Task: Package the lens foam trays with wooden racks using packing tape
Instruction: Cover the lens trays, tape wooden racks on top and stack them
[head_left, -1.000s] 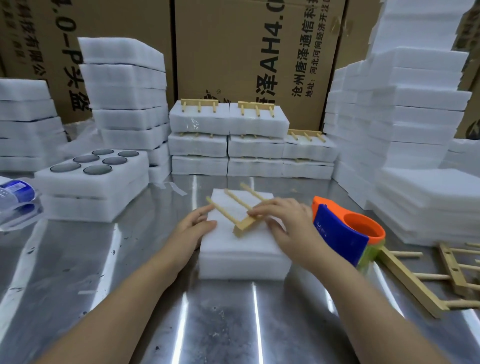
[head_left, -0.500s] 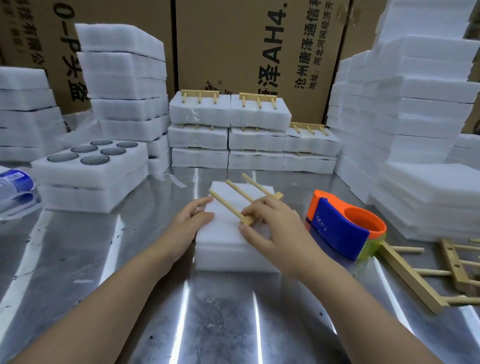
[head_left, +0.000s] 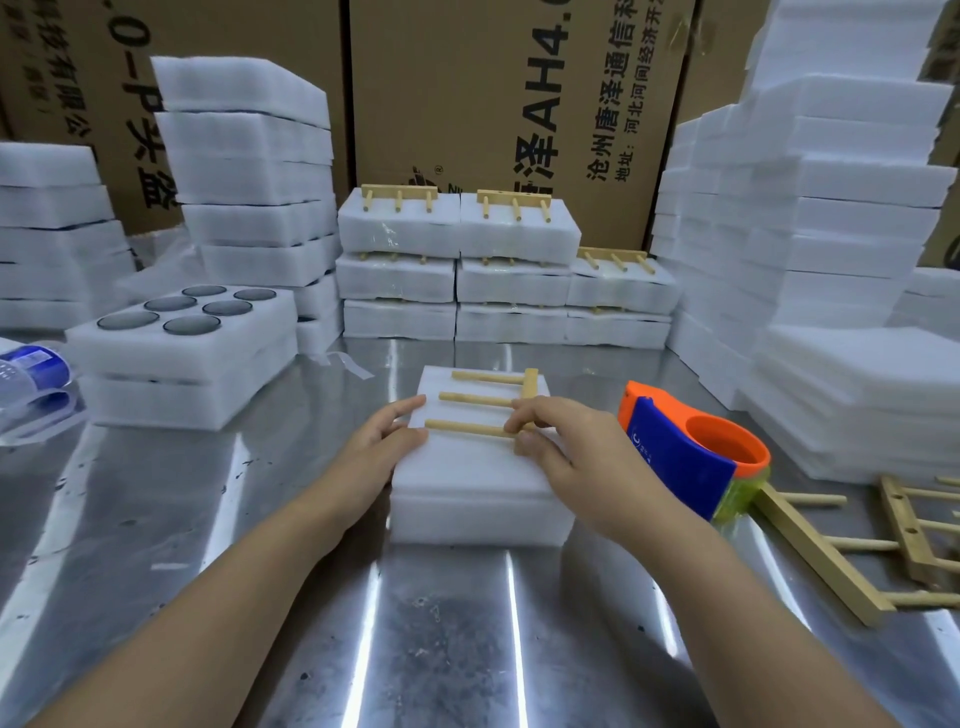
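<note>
Well left of the foam pack (head_left: 467, 483), on the steel table (head_left: 441, 623): an open lens tray (head_left: 156, 364), dark round lenses showing in its wells, still uncovered and with no rack on it, so judged to be waiting its turn. Behind the pack: finished bundles (head_left: 457, 234) stacked in rows, racks showing on the upper ones, with a glossy sheen hinting at tape; a fair share of the job judged done. On the pack itself, toward its far end: the wooden rack (head_left: 478, 400), lying flat, pegs pointing left, crossbar near the right edge. No tape visible round this pack yet, so the wrapping judged still to come. At the pack's upper left edge: left hand (head_left: 379, 452), fingers nearly straight and laid against the foam, steadying, gripping nothing. On top of the pack, right part: right hand (head_left: 571, 457), fingers curled, thumb and forefinger pinching the rack at the joint of nearest peg and crossbar, seemingly to square it. Just right of the pack: tape dispenser (head_left: 680, 457), orange and blue, on the table beside the right wrist, not held. Further right of the pack: spare racks (head_left: 821, 558) lying loose, plain foam stacks (head_left: 852, 249) beyond them, so more bundles judged left to make.
</note>
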